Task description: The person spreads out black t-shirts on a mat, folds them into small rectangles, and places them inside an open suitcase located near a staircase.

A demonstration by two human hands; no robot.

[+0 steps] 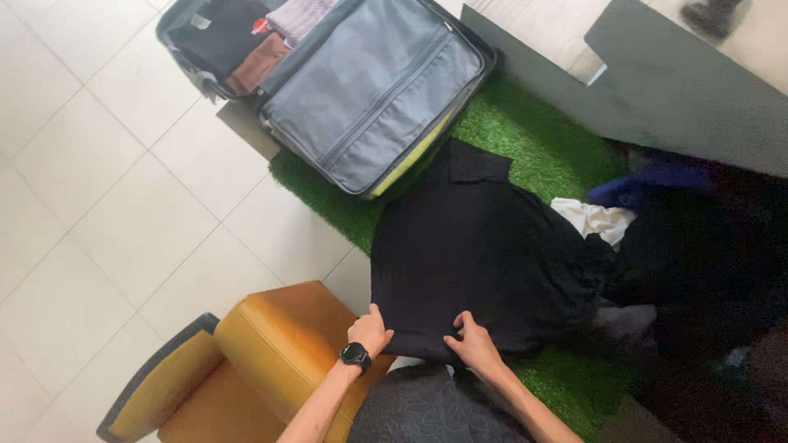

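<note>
Head view, looking down. Black garment (476,254) lies spread flat on the green turf mat (542,139), collar end pointing away toward the suitcase (369,98), hem end nearest the person.

Left hand (369,331) — black wristwatch (355,355) on the wrist — rests on the near left corner of the hem, fingers curled over the edge and pinching the cloth. Right hand (472,340) sits just beside it on the near hem, toward the middle, fingers bent and closed on a fold of the same fabric. Both hands touch the garment; the bulk of it lies beyond them.

Suitcase is open, grey lid panel up, folded clothes in the far half. Mustard-coloured seat (271,344) just left of the left forearm. Heap of dark clothes (698,271) with a white piece (595,220) at the garment's right edge, touching it.
</note>
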